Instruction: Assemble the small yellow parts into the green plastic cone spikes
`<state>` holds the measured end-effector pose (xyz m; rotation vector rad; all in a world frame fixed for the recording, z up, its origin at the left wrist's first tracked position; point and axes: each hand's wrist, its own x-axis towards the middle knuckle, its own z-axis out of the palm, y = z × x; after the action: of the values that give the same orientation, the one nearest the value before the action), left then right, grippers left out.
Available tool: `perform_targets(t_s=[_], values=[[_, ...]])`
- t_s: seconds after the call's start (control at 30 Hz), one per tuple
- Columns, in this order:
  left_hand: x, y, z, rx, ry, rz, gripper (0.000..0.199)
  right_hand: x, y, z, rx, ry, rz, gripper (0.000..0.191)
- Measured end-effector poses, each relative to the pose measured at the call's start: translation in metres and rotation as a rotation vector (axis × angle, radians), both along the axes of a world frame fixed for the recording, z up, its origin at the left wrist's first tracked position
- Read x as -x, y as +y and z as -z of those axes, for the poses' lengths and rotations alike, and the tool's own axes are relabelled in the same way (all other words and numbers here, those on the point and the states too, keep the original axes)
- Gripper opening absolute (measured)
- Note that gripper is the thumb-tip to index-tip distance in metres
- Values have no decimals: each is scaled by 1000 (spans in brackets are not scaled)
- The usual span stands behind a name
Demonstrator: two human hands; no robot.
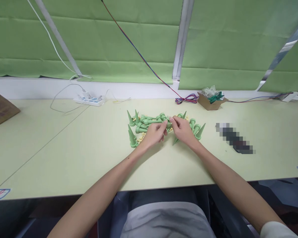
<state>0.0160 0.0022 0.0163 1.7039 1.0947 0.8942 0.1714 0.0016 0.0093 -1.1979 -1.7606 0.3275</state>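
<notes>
Green plastic spikes are gathered on the pale table, some upright on their caps and others lying down. Small yellow pieces lie scattered among them. Above the pile, my left hand is closed, thumb against fingers, around a green piece. My right hand pinches right beside it, the fingertips of both hands almost touching. What sits between the right fingertips is too small to make out. More spikes lie just right of my right hand.
A small open cardboard box with plastic bags stands at the back, beside a coiled cable. A power strip is at back left, a brown object at far left. A blurred dark object lies to the right.
</notes>
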Motion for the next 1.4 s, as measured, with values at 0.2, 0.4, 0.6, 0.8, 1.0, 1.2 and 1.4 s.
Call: perform_targets(t_s=[0.2,0.4,0.6,0.8,1.0,1.2,1.4], values=[[0,1,2,3,-17,6,61,0,-1,0,7,-2,6,40],[0,1,1,10,-14,6,62,0,-1,0,-1,-2,6,41],[0,0,1,12,-11,5,61,0,0,0,0,-9,10,41],[0,0,0,12,-8,1,61,0,0,0,7,-6,10,41],[1,2,4,7,-5,11,61,0,0,0,-5,-27,20,41],[0,1,3,13,-10,14,61,0,-1,-1,-5,-17,22,42],[0,0,1,13,-18,15,60,0,-1,-1,-4,-11,16,40]])
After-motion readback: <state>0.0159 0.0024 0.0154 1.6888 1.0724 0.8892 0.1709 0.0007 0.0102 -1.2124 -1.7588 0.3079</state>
